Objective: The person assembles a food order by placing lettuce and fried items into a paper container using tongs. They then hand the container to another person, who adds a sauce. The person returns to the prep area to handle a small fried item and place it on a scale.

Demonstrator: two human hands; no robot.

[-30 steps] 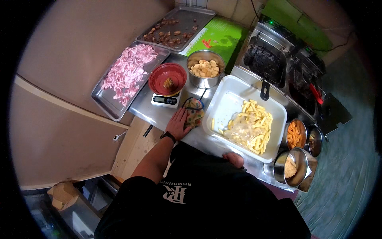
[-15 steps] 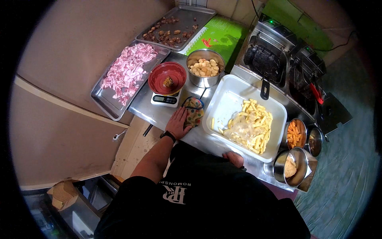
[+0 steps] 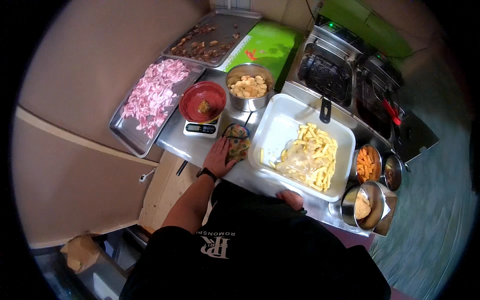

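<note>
My left hand [image 3: 218, 157] lies flat on the steel table, fingers stretched out. Its fingertips touch a colourful dotted cloth [image 3: 237, 147], perhaps a pot holder. Behind the cloth, a white kitchen scale [image 3: 201, 129] carries a red bowl [image 3: 194, 110] with a small brown clump of food in it. At the table's front edge rests my right hand [image 3: 291, 199], partly hidden by my black shirt; its fingers cannot be made out. Just beyond it stands a white tub [image 3: 267, 127] with pale fries [image 3: 320, 165] and a clear plastic bag [image 3: 302, 156] lying on them.
Steel pots hold golden pieces [image 3: 248, 86], orange sticks [image 3: 366, 165] and a breaded piece [image 3: 362, 206]. Raw pink meat strips [image 3: 152, 97] fill a tray at left; another tray [image 3: 222, 42] behind holds browned pieces. A double fryer [image 3: 325, 70] stands at the back right.
The whole view has shifted slightly, so things appear a little further left. Both hands keep their places on the table.
</note>
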